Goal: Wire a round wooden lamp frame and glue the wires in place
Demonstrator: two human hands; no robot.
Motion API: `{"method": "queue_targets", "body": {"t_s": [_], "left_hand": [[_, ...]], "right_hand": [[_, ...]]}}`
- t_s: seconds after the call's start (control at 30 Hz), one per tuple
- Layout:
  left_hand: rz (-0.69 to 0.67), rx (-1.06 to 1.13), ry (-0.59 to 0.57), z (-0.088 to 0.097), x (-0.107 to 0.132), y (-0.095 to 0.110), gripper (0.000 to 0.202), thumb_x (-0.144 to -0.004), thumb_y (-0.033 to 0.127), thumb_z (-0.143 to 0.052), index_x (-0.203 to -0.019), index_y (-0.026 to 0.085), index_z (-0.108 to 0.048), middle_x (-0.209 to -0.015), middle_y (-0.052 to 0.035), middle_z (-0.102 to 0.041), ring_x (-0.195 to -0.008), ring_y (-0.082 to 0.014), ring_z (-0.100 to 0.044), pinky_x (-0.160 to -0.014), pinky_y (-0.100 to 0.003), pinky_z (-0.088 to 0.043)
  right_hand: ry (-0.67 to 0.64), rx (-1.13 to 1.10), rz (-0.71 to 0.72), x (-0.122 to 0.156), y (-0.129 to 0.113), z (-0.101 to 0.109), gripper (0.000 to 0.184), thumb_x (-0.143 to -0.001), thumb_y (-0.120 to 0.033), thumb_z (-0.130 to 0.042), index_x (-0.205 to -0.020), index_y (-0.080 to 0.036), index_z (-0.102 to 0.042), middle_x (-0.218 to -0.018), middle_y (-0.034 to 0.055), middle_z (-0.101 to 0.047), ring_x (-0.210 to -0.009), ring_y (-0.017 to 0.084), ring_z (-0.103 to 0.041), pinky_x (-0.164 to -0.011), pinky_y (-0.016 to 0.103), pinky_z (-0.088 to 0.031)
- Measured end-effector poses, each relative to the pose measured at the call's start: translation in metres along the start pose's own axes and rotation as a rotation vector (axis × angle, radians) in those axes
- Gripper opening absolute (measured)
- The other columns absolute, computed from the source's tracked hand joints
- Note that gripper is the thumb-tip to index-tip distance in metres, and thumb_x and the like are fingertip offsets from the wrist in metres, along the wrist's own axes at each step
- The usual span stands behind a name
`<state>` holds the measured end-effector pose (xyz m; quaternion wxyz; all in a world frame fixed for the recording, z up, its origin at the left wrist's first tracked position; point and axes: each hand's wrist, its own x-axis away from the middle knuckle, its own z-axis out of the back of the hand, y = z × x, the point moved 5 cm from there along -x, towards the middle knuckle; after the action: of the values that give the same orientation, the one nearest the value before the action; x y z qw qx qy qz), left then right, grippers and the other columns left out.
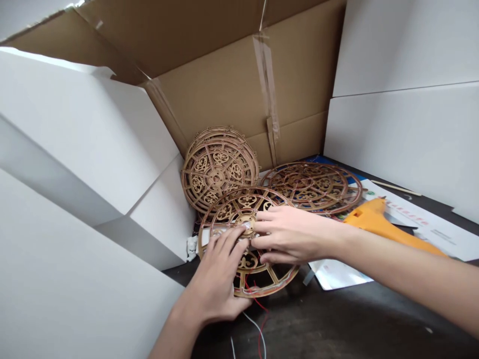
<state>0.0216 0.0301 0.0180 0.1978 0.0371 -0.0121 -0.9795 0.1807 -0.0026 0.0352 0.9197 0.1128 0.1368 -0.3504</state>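
A laser-cut wooden wheel [258, 276] with ornate fretwork spokes lies tilted in front of me, with red and white wires [255, 319] trailing from its lower edge. My left hand [220, 264] grips its lower left part, and my right hand [288, 234] holds it from the right, with fingertips near the central hub [246, 223]. Behind it, a stack of similar wheels [219, 169] leans against the box wall. More fretwork wheels [310, 187] lie flat to the right. An orange hot glue gun [377, 224] rests just beyond my right wrist.
A brown cardboard box wall [239, 85] stands at the back, with white boards [82, 139] to the left and more [404, 129] to the right. Printed papers [422, 222] and a thin wooden stick [396, 188] lie on the dark tabletop [318, 319]. A small white figurine [192, 248] stands by the left board.
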Motion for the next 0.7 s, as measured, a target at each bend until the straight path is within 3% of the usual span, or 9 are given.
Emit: {"method": "queue_targets", "body": {"t_s": [0.13,0.33,0.53,0.7], "left_hand": [[0.004,0.026,0.013,0.001,0.000,0.000,0.081,-0.070,0.036,-0.072,-0.140,0.021,-0.035,-0.158,-0.0153,-0.033,-0.144,-0.0355,-0.033,-0.117,-0.058,-0.031],[-0.010,0.071,0.041,0.002,0.000,0.001,0.086,-0.072,0.037,-0.074,-0.146,0.024,-0.032,-0.159,-0.0126,-0.032,-0.144,-0.0346,-0.033,-0.117,-0.057,-0.031],[0.004,0.039,0.027,-0.002,0.000,-0.001,0.080,-0.073,0.040,-0.073,-0.141,0.020,-0.036,-0.158,-0.0159,-0.034,-0.144,-0.0359,-0.033,-0.117,-0.058,-0.030],[0.001,0.048,0.031,-0.001,0.000,0.000,0.080,-0.072,0.041,-0.074,-0.140,0.021,-0.037,-0.158,-0.0155,-0.034,-0.143,-0.0365,-0.035,-0.116,-0.058,-0.031]], "right_hand": [[-0.030,-0.061,-0.014,0.002,0.001,0.001,0.028,-0.102,-0.040,-0.049,-0.094,-0.019,-0.065,-0.101,0.0063,-0.066,-0.093,0.022,-0.054,-0.073,0.036,-0.041],[0.035,-0.201,-0.076,0.011,0.001,0.004,0.028,-0.101,-0.036,-0.051,-0.118,-0.017,-0.062,-0.110,0.0073,-0.067,-0.099,0.023,-0.056,-0.084,0.038,-0.044],[-0.008,-0.066,-0.031,0.004,-0.001,-0.002,0.024,-0.099,-0.040,-0.053,-0.096,-0.018,-0.063,-0.101,0.0078,-0.065,-0.089,0.022,-0.054,-0.073,0.036,-0.042],[-0.008,-0.089,-0.029,0.002,-0.001,-0.001,0.025,-0.101,-0.037,-0.051,-0.092,-0.018,-0.064,-0.100,0.0076,-0.065,-0.088,0.021,-0.054,-0.073,0.036,-0.043]]}}
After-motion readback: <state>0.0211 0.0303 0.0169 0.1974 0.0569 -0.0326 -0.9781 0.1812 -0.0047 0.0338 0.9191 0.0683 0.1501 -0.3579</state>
